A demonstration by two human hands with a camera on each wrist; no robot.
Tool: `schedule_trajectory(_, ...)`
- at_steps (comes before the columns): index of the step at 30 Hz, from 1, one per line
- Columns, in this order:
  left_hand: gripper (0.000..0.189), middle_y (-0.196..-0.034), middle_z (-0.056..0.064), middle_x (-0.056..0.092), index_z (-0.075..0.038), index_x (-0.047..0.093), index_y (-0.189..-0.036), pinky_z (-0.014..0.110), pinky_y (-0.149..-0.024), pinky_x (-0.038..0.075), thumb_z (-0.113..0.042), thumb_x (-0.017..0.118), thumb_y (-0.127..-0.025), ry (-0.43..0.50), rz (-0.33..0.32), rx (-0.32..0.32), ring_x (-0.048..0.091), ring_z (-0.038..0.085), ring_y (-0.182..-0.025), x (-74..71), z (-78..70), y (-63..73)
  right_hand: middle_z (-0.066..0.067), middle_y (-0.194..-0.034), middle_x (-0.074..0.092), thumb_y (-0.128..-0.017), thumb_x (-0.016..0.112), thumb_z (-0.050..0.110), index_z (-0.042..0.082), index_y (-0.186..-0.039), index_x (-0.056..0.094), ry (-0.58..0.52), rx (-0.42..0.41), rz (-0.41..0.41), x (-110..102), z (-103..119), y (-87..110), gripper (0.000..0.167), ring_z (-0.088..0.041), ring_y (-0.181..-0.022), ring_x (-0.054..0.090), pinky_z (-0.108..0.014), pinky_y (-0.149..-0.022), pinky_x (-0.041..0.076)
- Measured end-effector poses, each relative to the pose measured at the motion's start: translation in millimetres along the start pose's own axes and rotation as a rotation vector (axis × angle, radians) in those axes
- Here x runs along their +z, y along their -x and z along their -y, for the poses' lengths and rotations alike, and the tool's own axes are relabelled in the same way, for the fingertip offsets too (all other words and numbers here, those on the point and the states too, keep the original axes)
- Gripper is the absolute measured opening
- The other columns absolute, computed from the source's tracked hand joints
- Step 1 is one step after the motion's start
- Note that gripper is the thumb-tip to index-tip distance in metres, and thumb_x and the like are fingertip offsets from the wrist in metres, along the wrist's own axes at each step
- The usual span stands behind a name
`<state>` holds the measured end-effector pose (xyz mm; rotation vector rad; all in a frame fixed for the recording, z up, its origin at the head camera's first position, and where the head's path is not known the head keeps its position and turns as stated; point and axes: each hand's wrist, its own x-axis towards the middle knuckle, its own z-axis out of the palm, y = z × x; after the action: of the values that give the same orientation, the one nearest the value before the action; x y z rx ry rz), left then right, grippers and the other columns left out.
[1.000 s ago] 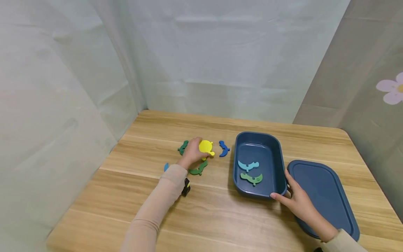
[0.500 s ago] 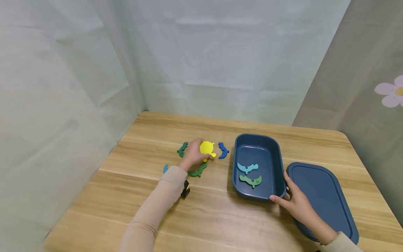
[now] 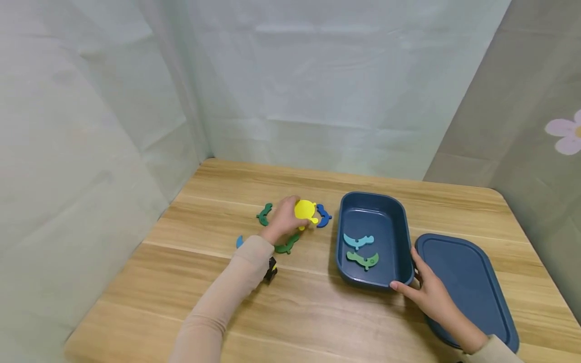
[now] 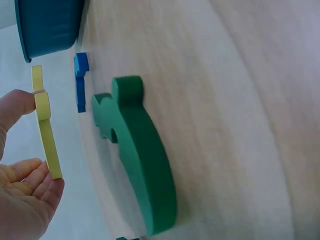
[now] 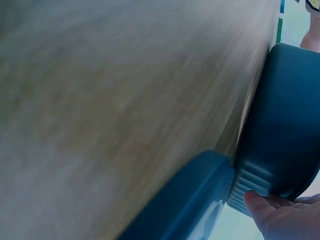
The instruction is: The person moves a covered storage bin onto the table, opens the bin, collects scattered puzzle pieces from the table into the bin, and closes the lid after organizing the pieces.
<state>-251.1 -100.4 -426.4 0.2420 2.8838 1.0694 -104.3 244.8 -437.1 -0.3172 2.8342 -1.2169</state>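
Note:
My left hand [image 3: 285, 218] pinches a flat yellow round piece with small knobs [image 3: 304, 208] between thumb and fingers. In the left wrist view the yellow piece [image 4: 46, 120] is held edge-on, off the table. Just right of it lies a curved blue animal-shaped piece [image 3: 324, 216]. Below my hand is a green curved piece [image 3: 288, 244]; a dark green one [image 3: 264, 215] lies to its left. My right hand [image 3: 428, 291] grips the near right corner of a dark blue box [image 3: 407, 237], thumb at the near rim. Inside lie a light blue piece [image 3: 358, 241] and a green piece [image 3: 362, 260].
A dark blue lid [image 3: 467, 282] lies on the wooden table [image 3: 317, 312], right of the box and partly under my right forearm. Another blue piece [image 3: 239, 241] is partly hidden by my left sleeve. Pale curtains [image 3: 317, 91] hang behind the table.
My left hand has shifted a little to the right with the yellow piece, closer to the blue piece. The right hand and the box have stayed in place.

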Motion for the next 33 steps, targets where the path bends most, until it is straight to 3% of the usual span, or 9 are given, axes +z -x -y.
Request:
schedule_trajectory(12, 0.074, -0.133, 0.018, 0.049, 0.004, 0.041, -0.138, 0.042, -0.097, 0.046, -0.021, 0.078, -0.079, 0.041, -0.036, 0.052, 0.048, 0.031, -0.118, 4.1, -8.6, -0.9, -0.038, -0.148, 0.019, -0.082, 0.075, 0.029, -0.008, -0.149, 0.007, 0.002, 0.003, 0.009, -1, -2, -1.5, 0.102, -0.056, -0.128, 0.032, -0.056, -0.095, 0.039)
schedule_trajectory(20, 0.074, -0.136, 0.018, 0.048, 0.004, 0.042, -0.137, 0.045, -0.1, 0.043, -0.021, 0.078, -0.078, 0.09, -0.058, 0.1, 0.044, 0.033, -0.123, 2.5, -22.0, -1.7, -0.038, -0.148, 0.02, -0.082, 0.075, 0.028, -0.009, -0.148, 0.009, 0.003, 0.001, -0.003, 0, -3, -3.4, 0.101, -0.056, -0.128, 0.032, -0.056, -0.094, 0.041)
schedule_trajectory(25, 0.073, -0.135, 0.018, 0.048, 0.004, 0.043, -0.136, 0.044, -0.1, 0.044, -0.022, 0.079, -0.078, 0.12, -0.048, 0.097, 0.046, 0.032, -0.121, 2.7, -31.8, -0.1, -0.037, -0.148, 0.02, -0.082, 0.075, 0.029, -0.008, -0.148, 0.009, 0.009, 0.001, 0.002, 0, -3, -4.7, 0.101, -0.055, -0.128, 0.033, -0.055, -0.094, 0.041)
schedule_trajectory(33, 0.072, -0.134, 0.02, 0.049, 0.005, 0.043, -0.135, 0.043, -0.101, 0.043, -0.02, 0.078, -0.077, 0.153, -0.011, 0.157, 0.047, 0.033, -0.12, 3.1, -54.1, 1.1, -0.038, -0.147, 0.021, -0.082, 0.075, 0.029, -0.009, -0.148, 0.009, 0.017, 0.003, -0.001, 0, -3, -4.9, 0.101, -0.056, -0.127, 0.033, -0.057, -0.093, 0.042)
